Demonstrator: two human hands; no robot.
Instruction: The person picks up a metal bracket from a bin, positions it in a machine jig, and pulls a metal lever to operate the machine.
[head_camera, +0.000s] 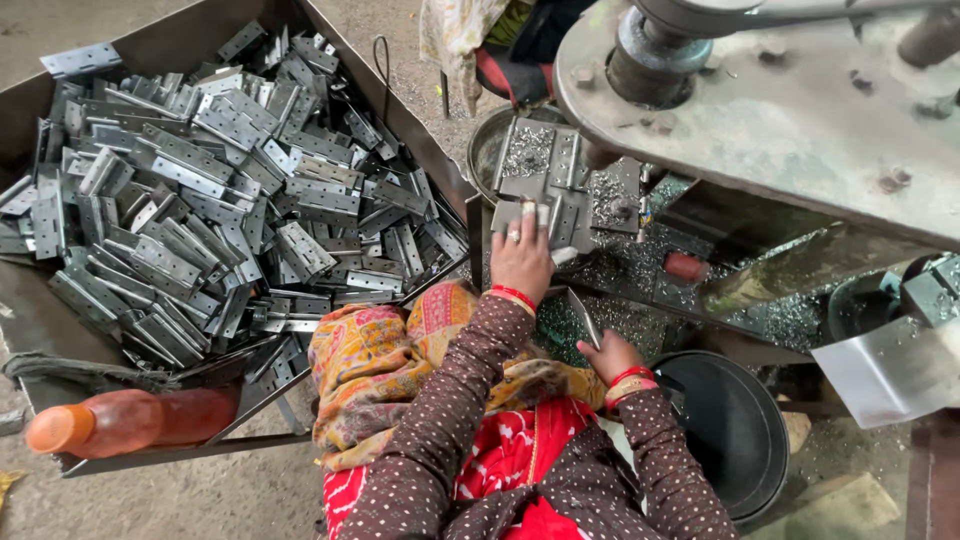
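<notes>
Dotted brown sleeves, bottom centre. Left hand (521, 258), fingers spread flat, pressing a metal hinge (535, 214) on the machine's shaving-strewn work plate (610, 200), frame centre. Right hand (608, 354), lower centre-right, fingers curled on what appears to be a thin metal plate (584, 317). Tray (170, 45) of grey hinges, upper left; orange bottle (130, 420), lower left; black bucket (730, 430), lower right. Gritty workshop floor.

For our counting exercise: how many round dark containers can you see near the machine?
2. One metal bowl sits behind the work plate, partly hidden by it. One black bucket stands by the person's right hand. Others may be hidden under the machine.
</notes>
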